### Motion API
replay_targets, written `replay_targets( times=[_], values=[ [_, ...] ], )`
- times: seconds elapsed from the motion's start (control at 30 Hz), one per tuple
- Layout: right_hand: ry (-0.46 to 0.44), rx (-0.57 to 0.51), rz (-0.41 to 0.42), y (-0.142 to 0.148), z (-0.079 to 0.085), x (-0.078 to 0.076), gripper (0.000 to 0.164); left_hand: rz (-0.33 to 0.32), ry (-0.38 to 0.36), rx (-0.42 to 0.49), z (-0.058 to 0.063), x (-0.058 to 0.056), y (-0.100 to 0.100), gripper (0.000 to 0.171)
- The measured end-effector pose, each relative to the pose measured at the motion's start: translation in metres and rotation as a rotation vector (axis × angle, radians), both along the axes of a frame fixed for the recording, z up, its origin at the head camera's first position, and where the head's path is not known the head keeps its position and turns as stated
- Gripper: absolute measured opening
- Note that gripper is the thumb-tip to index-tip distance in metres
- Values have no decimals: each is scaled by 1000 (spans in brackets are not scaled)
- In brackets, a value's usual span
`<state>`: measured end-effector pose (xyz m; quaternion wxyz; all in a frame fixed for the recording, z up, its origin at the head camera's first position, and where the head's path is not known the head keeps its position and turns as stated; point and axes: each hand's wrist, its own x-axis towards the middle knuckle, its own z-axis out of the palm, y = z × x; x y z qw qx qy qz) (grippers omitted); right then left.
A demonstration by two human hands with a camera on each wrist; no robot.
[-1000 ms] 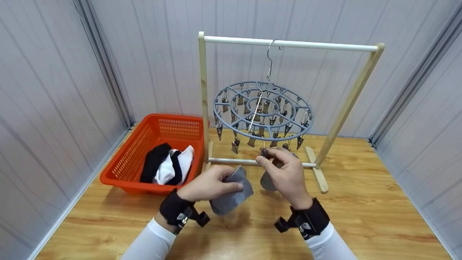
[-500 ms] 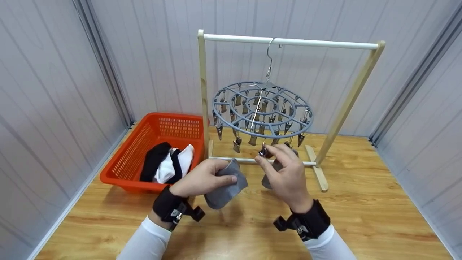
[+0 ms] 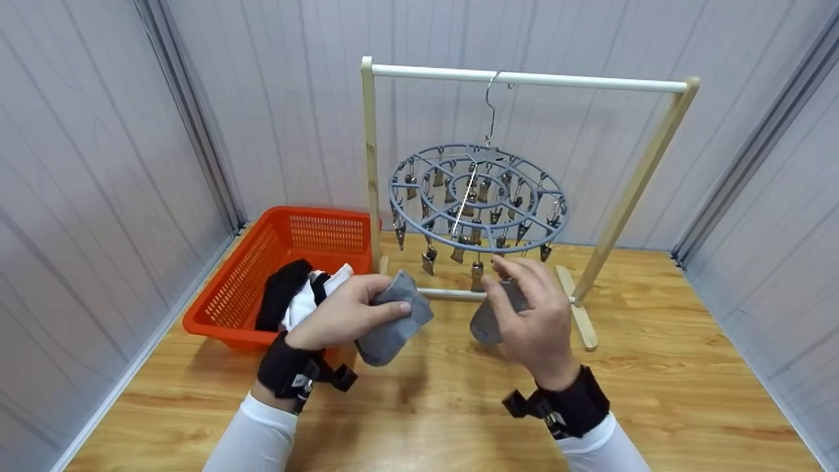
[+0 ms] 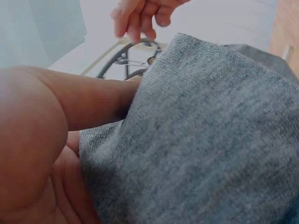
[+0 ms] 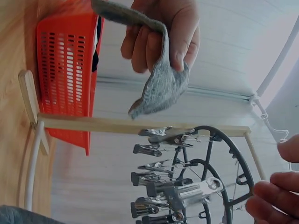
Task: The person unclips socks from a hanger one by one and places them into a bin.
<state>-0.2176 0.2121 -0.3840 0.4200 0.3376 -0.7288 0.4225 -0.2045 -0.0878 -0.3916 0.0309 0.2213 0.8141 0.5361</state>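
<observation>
My left hand [image 3: 341, 311] pinches a grey sock [image 3: 383, 341] between thumb and fingers, left of the hanger. The cloth fills much of the left wrist view, its ribbed edge standing above the thumb. A second grey sock [image 3: 488, 321] hangs beneath the hanger, partly hidden behind my right hand [image 3: 537, 314]. That hand has its fingers loosely bent and apart, with nothing between them. Just left of its fingertips dangles a metal clip [image 3: 477, 275] from the front rim of the round blue-grey clip hanger [image 3: 482, 250]. In the right wrist view the metal clip [image 5: 194, 193] grips nothing.
A wooden stand [image 3: 370, 151] with a white top bar [image 3: 590, 81] carries the hanger by its hook. Left of it sits an orange basket [image 3: 219, 328] with black cloth [image 3: 282, 295] and white cloth [image 3: 299, 308] inside. Panelled walls enclose the wooden surface.
My right hand has let go of the metal clip and drawn slightly right, fingers spread. My left hand has moved left and up with the grey sock.
</observation>
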Motion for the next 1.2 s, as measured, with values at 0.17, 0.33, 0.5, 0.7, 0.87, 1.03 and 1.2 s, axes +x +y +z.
replay_targets(
  times=[0.17,0.33,0.5,0.7,0.87,1.03,1.2],
  values=[
    [124,-42,-75,6,6,-5,32,71,36,-1,6,0,-13,18],
    [164,-25,-163,11,8,-11,38,173,52,35,9,1,-26,22],
    [111,25,-232,15,4,-16,47,281,57,61,11,1,-39,30],
    [28,81,-287,18,0,-18,59,445,53,117,12,-2,-56,22],
    [-27,131,-320,19,-1,-17,63,576,80,22,10,-5,-71,25],
    [-43,144,-316,17,-1,-16,63,604,12,-92,4,-12,-85,24],
    [-31,149,-313,14,-1,-14,63,611,-45,-171,-3,-18,-93,31]
  ],
)
